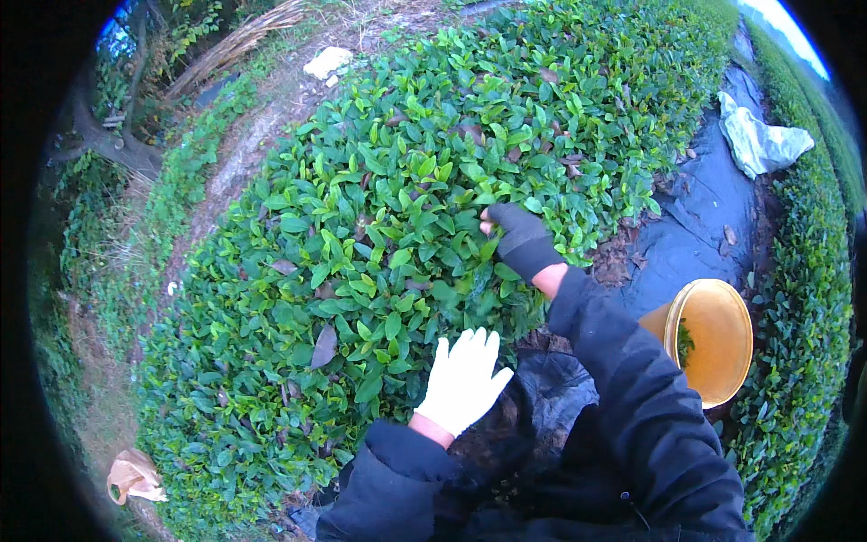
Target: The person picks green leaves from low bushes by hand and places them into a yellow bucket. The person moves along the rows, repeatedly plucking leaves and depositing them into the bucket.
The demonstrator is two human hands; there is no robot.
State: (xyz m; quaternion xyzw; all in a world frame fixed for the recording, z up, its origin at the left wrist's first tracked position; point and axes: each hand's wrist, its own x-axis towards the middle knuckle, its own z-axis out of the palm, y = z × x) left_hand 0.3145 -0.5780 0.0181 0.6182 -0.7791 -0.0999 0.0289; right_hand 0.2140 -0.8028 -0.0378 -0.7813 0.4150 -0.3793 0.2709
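Note:
A dense bush with glossy green leaves, like a tea hedge [388, 226], spreads in front of me. My left hand [462, 379], in a white glove, is held over its near edge with fingers spread and nothing in them. Further forward, my right hand [521, 237] reaches in among the leaves. It wears a dark glove that leaves the fingertips bare. Those fingers are curled together at the shoots; what they pinch, if anything, is hidden by the hand and leaves. Beside my right forearm stands a yellow bucket [727, 339] with a few green leaves inside.
Dark ground sheeting [700, 217] runs between this hedge and another hedge row [795, 307] on the right. A crumpled whitish plastic bag [763, 144] lies on it. On the left are a dirt path [257, 135], a tree trunk [113, 144] and a pale brown bag [135, 474].

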